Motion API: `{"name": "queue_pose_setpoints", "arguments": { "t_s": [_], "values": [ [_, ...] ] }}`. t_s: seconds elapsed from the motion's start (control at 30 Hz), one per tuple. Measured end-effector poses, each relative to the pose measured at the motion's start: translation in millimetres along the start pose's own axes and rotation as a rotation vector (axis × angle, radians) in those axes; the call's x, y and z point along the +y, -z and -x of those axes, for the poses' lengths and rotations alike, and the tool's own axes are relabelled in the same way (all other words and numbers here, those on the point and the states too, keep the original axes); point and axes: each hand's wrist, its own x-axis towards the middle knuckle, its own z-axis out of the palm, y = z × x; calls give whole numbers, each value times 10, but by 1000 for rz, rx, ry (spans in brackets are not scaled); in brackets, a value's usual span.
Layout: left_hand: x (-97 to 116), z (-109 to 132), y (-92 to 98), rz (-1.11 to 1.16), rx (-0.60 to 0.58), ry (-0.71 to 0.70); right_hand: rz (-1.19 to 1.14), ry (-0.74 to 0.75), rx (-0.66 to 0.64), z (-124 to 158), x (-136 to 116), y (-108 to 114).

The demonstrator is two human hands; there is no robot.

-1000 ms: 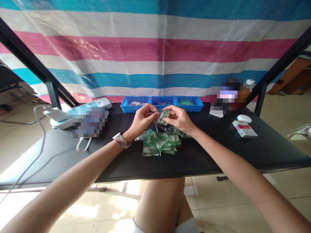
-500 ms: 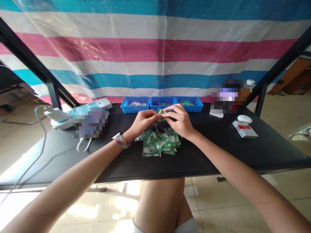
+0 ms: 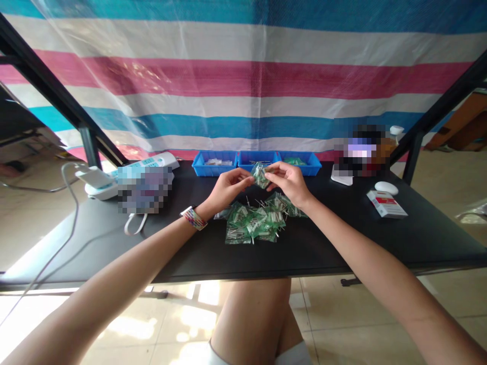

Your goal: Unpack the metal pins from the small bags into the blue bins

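Note:
A small green-tinted plastic bag (image 3: 260, 175) with little pale parts inside is held up between my two hands. My left hand (image 3: 230, 188) pinches its left edge with thumb and fingertips. On the bag's right edge, the fingers of my right hand (image 3: 288, 183) are closed. Below my hands lies a pile of similar green plastic bags (image 3: 253, 223), with thin metal pieces and pale parts showing in and on it. Behind are three blue bins: the left bin (image 3: 214, 170) holds clear bags, the middle bin (image 3: 247, 165) thin metal pieces, the right bin (image 3: 312, 169) green bags.
A white power strip (image 3: 163, 161) with a plugged-in charger (image 3: 94, 177) and cable is at the left, beside a blurred-out item. Toward the right on the black table (image 3: 327, 238) are a small box (image 3: 387, 205) and a white rounded object (image 3: 386, 188). A striped sheet hangs behind.
The bag between my hands is spread flatter and shows more fully. My hands are slightly farther apart, and the view has shifted a little.

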Motion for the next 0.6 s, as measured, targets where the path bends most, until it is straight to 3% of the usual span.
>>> {"name": "queue_pose_setpoints", "arguments": {
  "t_s": [0.1,0.2,0.3,0.4,0.53,0.6],
  "values": [
    [-31,-14,23,23,37,8,281,193,250,-105,-46,295],
    [-49,-26,52,32,43,10,709,368,488,-175,-79,660],
    [-54,-31,63,31,40,18,1070,314,419,-180,-49,888],
    [-59,-32,61,29,39,21,1249,224,301,-175,-22,931],
    [-66,-32,61,22,27,26,1087,324,400,-149,-161,840],
    [-69,-31,62,23,16,29,948,271,277,-77,-268,762]
  ]
}}
